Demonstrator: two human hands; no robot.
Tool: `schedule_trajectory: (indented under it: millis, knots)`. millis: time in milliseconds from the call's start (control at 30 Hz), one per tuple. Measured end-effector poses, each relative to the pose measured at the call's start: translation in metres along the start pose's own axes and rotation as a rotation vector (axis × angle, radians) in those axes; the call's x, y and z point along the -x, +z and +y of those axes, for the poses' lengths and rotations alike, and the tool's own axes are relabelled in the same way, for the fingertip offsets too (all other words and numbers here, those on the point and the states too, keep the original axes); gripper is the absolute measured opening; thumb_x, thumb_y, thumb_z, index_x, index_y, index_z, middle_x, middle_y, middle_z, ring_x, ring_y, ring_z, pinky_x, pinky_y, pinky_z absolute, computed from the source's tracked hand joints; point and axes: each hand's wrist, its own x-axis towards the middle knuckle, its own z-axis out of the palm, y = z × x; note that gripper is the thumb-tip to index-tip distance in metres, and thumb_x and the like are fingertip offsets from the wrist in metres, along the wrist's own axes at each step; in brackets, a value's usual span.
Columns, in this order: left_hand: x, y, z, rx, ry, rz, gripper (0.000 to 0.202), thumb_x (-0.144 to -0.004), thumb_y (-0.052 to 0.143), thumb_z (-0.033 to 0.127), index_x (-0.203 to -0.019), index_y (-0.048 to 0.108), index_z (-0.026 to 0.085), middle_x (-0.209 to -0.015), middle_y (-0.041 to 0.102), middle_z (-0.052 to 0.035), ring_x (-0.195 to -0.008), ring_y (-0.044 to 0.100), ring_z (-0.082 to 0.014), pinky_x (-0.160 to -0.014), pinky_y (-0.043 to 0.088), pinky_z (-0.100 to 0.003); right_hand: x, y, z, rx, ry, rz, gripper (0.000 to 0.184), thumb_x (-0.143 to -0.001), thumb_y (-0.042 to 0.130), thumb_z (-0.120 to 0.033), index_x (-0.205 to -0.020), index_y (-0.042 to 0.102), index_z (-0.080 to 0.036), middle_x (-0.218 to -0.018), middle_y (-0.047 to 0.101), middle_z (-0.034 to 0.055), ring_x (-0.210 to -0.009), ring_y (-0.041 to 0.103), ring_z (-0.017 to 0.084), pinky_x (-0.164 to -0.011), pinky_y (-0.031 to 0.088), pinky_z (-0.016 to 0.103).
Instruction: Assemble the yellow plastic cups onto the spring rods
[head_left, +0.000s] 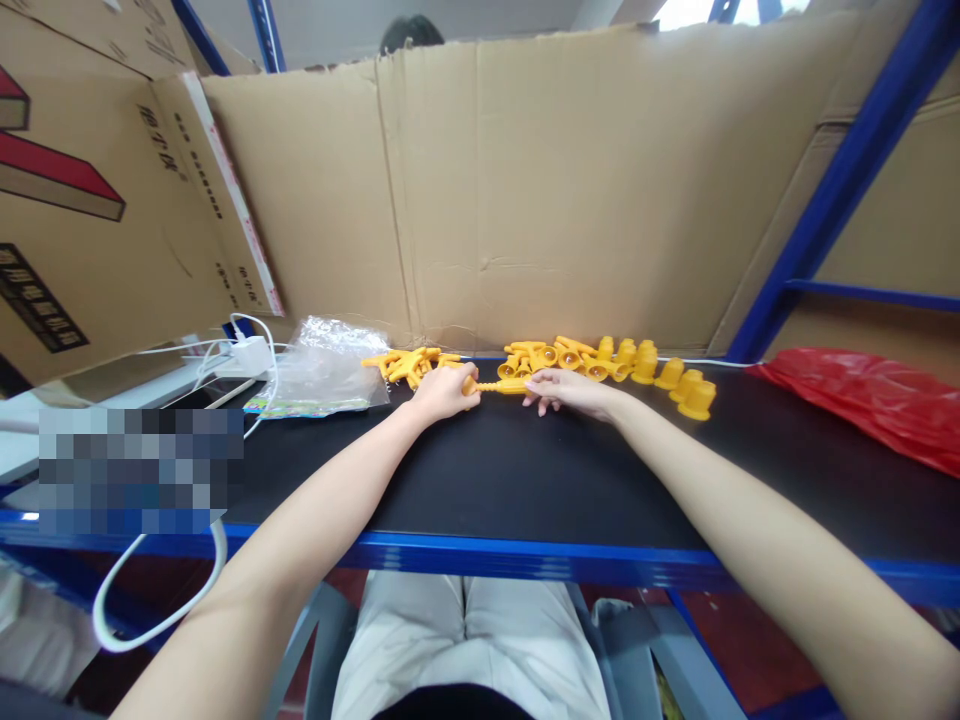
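A yellow plastic piece with a ribbed, narrow neck (501, 387) spans the gap between my hands, above the black tabletop. My left hand (448, 393) is closed around one end of it. The thumb and forefinger of my right hand (568, 390) pinch the other end, while its lower fingers hang loosely. Just behind my left hand lies a heap of branching yellow plastic parts (411, 366). Behind my right hand is a pile of yellow parts with bell-shaped ends (559, 358). Several yellow flanged cups (643, 362) stand in a row to its right.
Clear plastic bags (330, 365) and a white charger with cables (253, 355) lie on the left. A red plastic bag (862, 400) is at the right. Cardboard (570, 190) walls the back, and a blue metal edge (525, 557) runs along the front.
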Motion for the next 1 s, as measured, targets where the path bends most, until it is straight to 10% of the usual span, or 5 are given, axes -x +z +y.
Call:
schedule_trajectory:
  millis: [1000]
  knots:
    - [-0.0005, -0.0004, 0.0007, 0.016, -0.012, -0.011, 0.032, -0.074, 0.053, 0.034, -0.104, 0.056, 0.024, -0.084, 0.066, -0.0026, -0.08, 0.062, -0.0205, -0.069, 0.045, -0.029, 0.0018, 0.0011, -0.0018, -0.06, 0.045, 0.082, 0.028, -0.074, 0.065, -0.034, -0.093, 0.055, -0.016, -0.086, 0.063, 0.0061, -0.065, 0.06, 0.011, -0.049, 0.039, 0.019]
